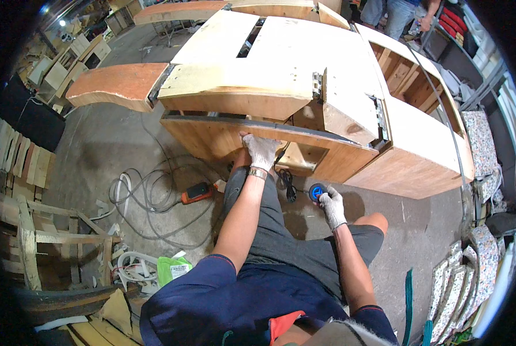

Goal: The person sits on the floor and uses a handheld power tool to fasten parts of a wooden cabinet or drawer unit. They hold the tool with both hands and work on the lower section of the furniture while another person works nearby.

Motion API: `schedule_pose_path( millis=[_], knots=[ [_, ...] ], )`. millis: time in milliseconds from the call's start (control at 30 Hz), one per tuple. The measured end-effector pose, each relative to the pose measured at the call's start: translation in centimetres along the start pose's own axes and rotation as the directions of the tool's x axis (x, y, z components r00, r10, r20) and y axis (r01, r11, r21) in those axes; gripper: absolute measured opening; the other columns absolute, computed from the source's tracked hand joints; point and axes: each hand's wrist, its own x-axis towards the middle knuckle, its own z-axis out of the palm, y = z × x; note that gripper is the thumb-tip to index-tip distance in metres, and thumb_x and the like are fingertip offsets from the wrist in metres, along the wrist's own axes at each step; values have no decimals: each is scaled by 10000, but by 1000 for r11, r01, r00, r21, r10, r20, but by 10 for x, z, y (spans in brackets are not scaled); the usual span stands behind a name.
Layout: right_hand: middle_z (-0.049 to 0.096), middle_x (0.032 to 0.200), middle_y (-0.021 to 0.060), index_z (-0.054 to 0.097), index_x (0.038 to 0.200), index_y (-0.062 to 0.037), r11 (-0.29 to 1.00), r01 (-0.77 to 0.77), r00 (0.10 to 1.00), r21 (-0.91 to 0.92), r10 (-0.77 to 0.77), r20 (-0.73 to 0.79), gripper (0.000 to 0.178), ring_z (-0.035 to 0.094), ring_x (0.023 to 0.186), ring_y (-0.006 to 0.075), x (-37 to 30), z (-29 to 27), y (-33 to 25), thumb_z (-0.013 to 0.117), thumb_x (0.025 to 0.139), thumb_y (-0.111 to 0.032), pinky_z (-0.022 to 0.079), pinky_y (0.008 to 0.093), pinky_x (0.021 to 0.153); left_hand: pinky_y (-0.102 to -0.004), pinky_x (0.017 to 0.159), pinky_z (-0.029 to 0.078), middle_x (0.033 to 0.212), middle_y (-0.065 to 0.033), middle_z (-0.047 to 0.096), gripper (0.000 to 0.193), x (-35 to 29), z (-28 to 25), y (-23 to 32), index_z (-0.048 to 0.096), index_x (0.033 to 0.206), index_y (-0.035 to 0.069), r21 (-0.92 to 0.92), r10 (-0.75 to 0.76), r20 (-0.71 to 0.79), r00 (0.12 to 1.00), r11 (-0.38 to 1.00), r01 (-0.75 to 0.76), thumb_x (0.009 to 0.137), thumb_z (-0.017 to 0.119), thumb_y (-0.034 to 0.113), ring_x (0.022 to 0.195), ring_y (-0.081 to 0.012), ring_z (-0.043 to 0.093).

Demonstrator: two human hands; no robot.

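Observation:
My left hand (260,152), in a pale work glove, rests against the upright plywood front panel (203,136) of a large wooden furniture frame (321,49). Its fingers are spread on the wood, below the panel's dark upper edge. In my gloved right hand (332,209) is a round black-and-blue object (317,192), held low in front of the frame. What kind of thing it is, I cannot make out. Between my hands, a bundled black cable (288,183) hangs beneath an opening in the panel. Metal hinges (317,85) join some of the frame's sections.
An orange-and-black power tool (197,193) lies on the concrete floor beside a looped grey hose (148,196). Wooden frames (68,236) stand at left. Patterned foam pieces (457,282) are stacked at right. Another person (397,17) stands beyond the frame.

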Motion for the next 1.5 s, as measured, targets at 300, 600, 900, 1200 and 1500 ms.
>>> schedule_pose_path(
  millis=[300, 600, 900, 1200, 1500],
  knots=[
    [650, 847, 67, 634, 1056, 45, 998, 21, 1000, -53, -21, -11, 231, 576, 617, 113, -7, 12, -10, 547, 848, -8, 532, 259, 571, -629, 1010, 322, 1527, -101, 358, 1031, 0, 1, -1, 302, 1511, 215, 30, 38, -4, 999, 999, -38, 777, 215, 934, 1356, -340, 377],
    [656, 880, 86, 618, 1100, 55, 998, 16, 1000, -54, -16, -8, 260, 596, 646, 121, -7, 5, -4, 531, 864, -10, 569, 271, 591, -584, 1036, 311, 1496, -85, 375, 962, -6, 6, -4, 312, 1492, 223, 12, 4, 1, 1000, 1000, -4, 821, 186, 902, 1327, -306, 388],
    [671, 934, 108, 608, 1147, 58, 999, 1, 1000, -44, -2, -28, 286, 639, 687, 145, -3, 6, 1, 523, 883, -13, 571, 265, 586, -653, 956, 421, 1487, -172, 396, 1112, 9, -15, -6, 278, 1509, 171, 89, 12, 13, 1000, 996, -13, 741, 166, 967, 1293, -402, 441],
    [672, 895, 87, 623, 1123, 46, 999, 6, 999, -54, -8, -39, 271, 626, 647, 134, -3, 2, 5, 553, 871, -25, 534, 249, 554, -590, 1089, 293, 1512, -89, 381, 959, 5, -15, -6, 316, 1505, 193, -83, -50, 82, 995, 995, 57, 827, 291, 870, 1365, -318, 369],
    [673, 838, 81, 624, 1110, 50, 996, 19, 998, -83, -25, -60, 283, 623, 591, 132, -7, 8, 0, 574, 843, -30, 478, 239, 516, -625, 959, 424, 1461, -158, 438, 1124, 7, -12, -7, 333, 1487, 152, 47, 32, 10, 999, 998, -32, 721, 252, 972, 1266, -387, 467]
  ],
)
